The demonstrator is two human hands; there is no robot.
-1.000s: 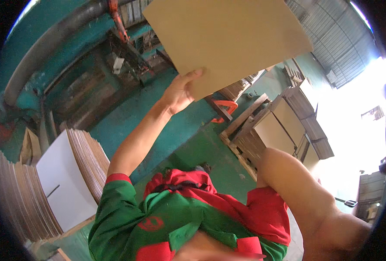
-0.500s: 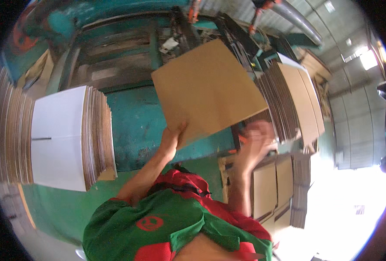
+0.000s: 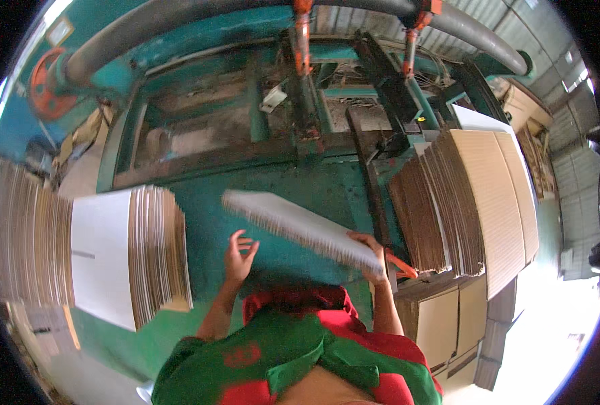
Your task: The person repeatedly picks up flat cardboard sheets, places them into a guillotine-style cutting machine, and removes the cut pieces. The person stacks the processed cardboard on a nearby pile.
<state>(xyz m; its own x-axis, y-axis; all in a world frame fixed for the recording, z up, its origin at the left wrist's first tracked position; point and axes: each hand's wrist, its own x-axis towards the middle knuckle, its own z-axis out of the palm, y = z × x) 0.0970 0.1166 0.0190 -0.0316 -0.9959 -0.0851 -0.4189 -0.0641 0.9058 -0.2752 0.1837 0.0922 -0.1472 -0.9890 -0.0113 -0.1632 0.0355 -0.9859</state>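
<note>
My right hand (image 3: pixel 369 254) grips the near right end of a cardboard sheet (image 3: pixel 300 226). The sheet has a whitish face and a brown, ridged lower edge; it is tilted nearly edge-on and blurred, so I cannot tell whether it is one sheet or several. Its far end points up and left over the teal machine bed (image 3: pixel 209 236). Just left of the sheet, my left hand (image 3: pixel 240 259) is raised with fingers apart and nothing in it.
Stacks of cardboard stand on both sides: a white-faced left stack (image 3: pixel 100 253) and a brown right stack (image 3: pixel 496 196). Ahead are the machine's dark frame bars (image 3: pixel 306 108) and a thick grey pipe (image 3: pixel 178 30). More flat cardboard (image 3: pixel 437 320) is piled low at my right.
My left hand has let go of the brown cardboard sheet. My right hand has come in from beside the right stack and now holds cardboard, edge-on. The view has tilted up.
</note>
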